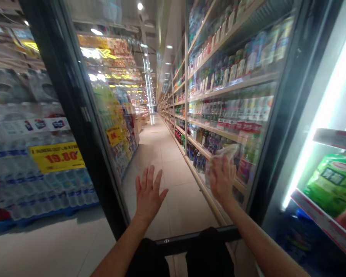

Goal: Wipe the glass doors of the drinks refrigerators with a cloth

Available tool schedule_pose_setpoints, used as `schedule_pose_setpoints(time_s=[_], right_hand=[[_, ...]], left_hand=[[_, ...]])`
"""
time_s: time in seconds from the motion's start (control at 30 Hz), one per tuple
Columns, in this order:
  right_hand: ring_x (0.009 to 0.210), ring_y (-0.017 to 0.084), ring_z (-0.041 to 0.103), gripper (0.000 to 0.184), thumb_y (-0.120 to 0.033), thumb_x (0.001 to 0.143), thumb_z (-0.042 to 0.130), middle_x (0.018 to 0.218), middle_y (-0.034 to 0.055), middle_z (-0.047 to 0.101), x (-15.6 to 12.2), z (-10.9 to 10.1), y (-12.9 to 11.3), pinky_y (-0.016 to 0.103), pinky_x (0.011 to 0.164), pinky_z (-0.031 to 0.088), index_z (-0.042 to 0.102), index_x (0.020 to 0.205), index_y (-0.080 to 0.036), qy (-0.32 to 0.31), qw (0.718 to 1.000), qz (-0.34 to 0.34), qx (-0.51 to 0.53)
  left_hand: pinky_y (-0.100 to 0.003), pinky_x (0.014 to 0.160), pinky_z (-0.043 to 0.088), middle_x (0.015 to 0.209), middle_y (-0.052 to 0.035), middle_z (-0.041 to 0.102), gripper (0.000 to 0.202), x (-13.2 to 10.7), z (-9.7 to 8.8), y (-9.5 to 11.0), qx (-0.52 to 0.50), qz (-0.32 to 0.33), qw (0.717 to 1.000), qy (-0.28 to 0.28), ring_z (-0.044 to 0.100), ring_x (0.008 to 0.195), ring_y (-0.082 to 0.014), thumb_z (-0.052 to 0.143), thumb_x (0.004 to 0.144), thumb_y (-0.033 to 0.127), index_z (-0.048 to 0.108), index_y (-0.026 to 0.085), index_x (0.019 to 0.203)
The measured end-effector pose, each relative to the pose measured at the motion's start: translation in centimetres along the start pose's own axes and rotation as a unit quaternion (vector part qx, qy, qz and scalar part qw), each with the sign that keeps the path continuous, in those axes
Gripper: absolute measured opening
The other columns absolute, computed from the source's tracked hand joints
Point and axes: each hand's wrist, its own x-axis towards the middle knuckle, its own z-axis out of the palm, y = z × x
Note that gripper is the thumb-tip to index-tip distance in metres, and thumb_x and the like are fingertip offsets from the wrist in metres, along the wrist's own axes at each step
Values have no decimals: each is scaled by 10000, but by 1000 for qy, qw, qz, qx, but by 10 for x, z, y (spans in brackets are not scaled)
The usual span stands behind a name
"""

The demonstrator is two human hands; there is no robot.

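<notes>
A glass door point(167, 207) with a dark frame stands swung out in front of me. My left hand point(148, 190) is at the lower middle of the pane, fingers spread, with nothing in it. My right hand point(221, 179) holds a pale crumpled cloth point(232, 151) at the right part of the glass. The cloth shows above and beside the fingers, and the rest is hidden behind the hand. Both hands are slightly blurred.
Lit cooler shelves point(331, 231) with a green package point(334, 181) are close on my right. Stacked water bottles point(54, 192) with a yellow price sign point(57, 157) stand to the left. Shelves of drinks and a long aisle show in the glass.
</notes>
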Motion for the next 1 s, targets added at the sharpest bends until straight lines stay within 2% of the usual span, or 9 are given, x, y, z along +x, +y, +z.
schedule_pose_setpoints(time_s=[0.07,0.13,0.3,0.33,0.5,0.7,0.87,0.9,1.0], right_hand=[[1362,289,219,428,-241,829,463,1416,57,383,-8,1,-17,526,1072,226,514,1253,-274,-71,990,-114,29],[1357,288,236,434,-232,824,472,1412,41,393,-11,2,-15,544,1076,204,514,1251,-302,-77,988,-133,31],[1346,361,231,534,-248,857,411,1480,164,236,5,3,11,615,993,274,353,1386,-202,71,995,74,-18],[1350,359,221,536,-249,854,419,1478,162,243,7,3,7,607,996,278,357,1383,-200,63,996,60,-12],[1356,281,239,428,-233,818,485,1397,34,412,2,3,-21,523,1077,218,523,1238,-301,-68,982,-169,44],[1358,342,198,502,-236,834,431,1489,125,229,15,2,-7,568,1028,254,434,1334,-195,57,998,29,-9],[1361,277,224,465,-231,795,495,1422,26,387,4,4,-38,512,1088,190,514,1256,-294,-81,975,-199,49],[1358,276,233,465,-228,796,496,1423,24,387,4,5,-40,513,1089,186,513,1256,-297,-71,977,-194,51],[1363,322,203,506,-217,813,474,1469,88,298,6,8,-44,542,1061,217,455,1319,-236,16,998,-50,22]], left_hand=[[-519,1084,202,1378,-186,419,643,1,1,-3,2,0,1000,-12,220,1369,-295,599,789,362,369,154,1352],[-512,1090,195,1378,-176,423,643,0,2,-5,-1,1,1000,-19,236,1365,-288,589,795,363,359,155,1359],[-496,1102,177,1364,-172,443,574,-1,3,-4,-5,1,1000,-7,247,1362,-272,567,810,340,405,155,1329],[-493,1104,175,1362,-172,445,571,-2,3,-3,-5,-1,1000,-4,243,1364,-269,565,811,338,406,154,1328],[-471,1108,179,1355,-166,456,615,-2,-1,-8,-4,10,1000,-11,243,1366,-251,568,810,349,362,150,1355],[-498,1082,217,1411,-197,364,692,1,-6,-18,24,-28,999,-1,201,1376,-284,586,800,357,292,147,1390],[-484,1089,207,1430,-177,341,702,0,-8,-26,29,-24,999,-16,207,1375,-280,574,809,350,258,163,1407],[-481,1095,196,1426,-168,353,699,-1,-9,-29,29,-20,999,-18,219,1372,-275,566,813,353,253,168,1409],[-477,1103,174,1398,-164,400,701,-5,-11,-35,37,-20,999,-12,241,1365,-268,555,816,374,249,158,1410]])
